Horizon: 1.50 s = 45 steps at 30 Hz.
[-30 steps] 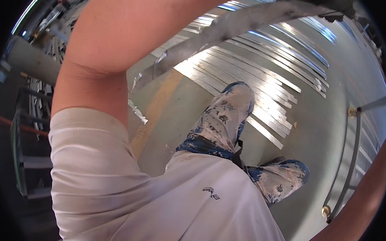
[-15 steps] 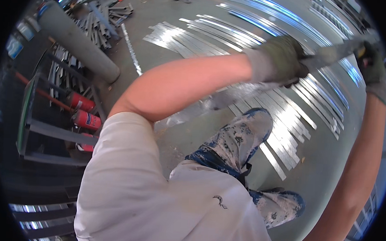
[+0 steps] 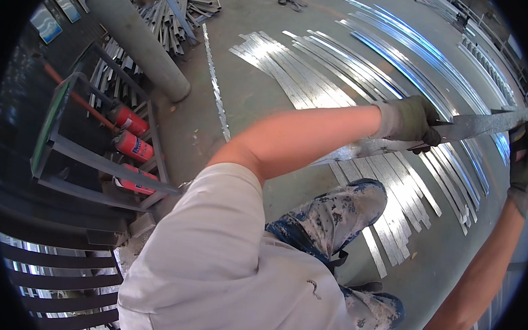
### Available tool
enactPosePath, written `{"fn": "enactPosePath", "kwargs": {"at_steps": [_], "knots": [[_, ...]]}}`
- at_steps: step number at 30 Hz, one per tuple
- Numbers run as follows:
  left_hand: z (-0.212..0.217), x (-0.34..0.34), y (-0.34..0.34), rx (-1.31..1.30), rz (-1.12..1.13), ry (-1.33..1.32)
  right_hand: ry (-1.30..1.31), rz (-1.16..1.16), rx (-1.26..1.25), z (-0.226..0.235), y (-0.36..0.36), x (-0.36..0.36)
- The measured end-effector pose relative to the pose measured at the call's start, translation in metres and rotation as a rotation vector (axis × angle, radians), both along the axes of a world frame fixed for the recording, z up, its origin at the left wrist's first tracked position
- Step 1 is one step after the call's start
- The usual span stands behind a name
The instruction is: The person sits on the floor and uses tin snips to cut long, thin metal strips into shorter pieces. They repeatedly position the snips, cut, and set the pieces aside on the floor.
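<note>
Both my gloved hands grip one long metal strip above the floor.

My left hand (image 3: 408, 122) is closed tight round the strip (image 3: 481, 124), fingers wrapped over its top edge, arm stretched out across my body. My right hand (image 3: 522, 159), at the picture's right rim, is closed on the same strip further along. The strip runs between them, held out in the air over my legs. Below it, many more shiny strips (image 3: 317, 66) lie side by side on the concrete floor (image 3: 249, 98). To my left stand a grey pillar (image 3: 140, 39) and a rack with red extinguishers (image 3: 135, 146).
</note>
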<state>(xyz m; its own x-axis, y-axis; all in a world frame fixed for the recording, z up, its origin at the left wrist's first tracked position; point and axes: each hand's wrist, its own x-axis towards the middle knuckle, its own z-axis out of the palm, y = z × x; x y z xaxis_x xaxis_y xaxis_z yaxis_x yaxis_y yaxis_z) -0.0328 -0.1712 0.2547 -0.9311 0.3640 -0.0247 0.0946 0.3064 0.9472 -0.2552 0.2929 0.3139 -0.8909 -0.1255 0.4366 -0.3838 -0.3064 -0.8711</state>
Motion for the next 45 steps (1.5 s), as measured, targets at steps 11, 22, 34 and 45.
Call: {"fn": "enactPosePath", "kwargs": {"at_steps": [11, 22, 34, 45], "knots": [[-0.059, 0.051, 0.006, -0.037, 0.437, 1.257, -0.281, 0.431, -0.313, -0.057, -0.021, -0.011], [-0.066, 0.069, -0.026, -0.031, -0.166, -0.034, -0.396, -0.012, -0.382, -0.261, -0.038, -0.09], [-0.384, 0.2, -0.084, -0.436, 0.28, -0.986, -0.644, -0.106, -0.214, -0.377, -0.026, -0.188], [-0.473, 0.34, -0.024, -0.321, 0.243, -1.431, 0.178, -0.213, 0.821, -0.464, -0.023, -0.204]]}}
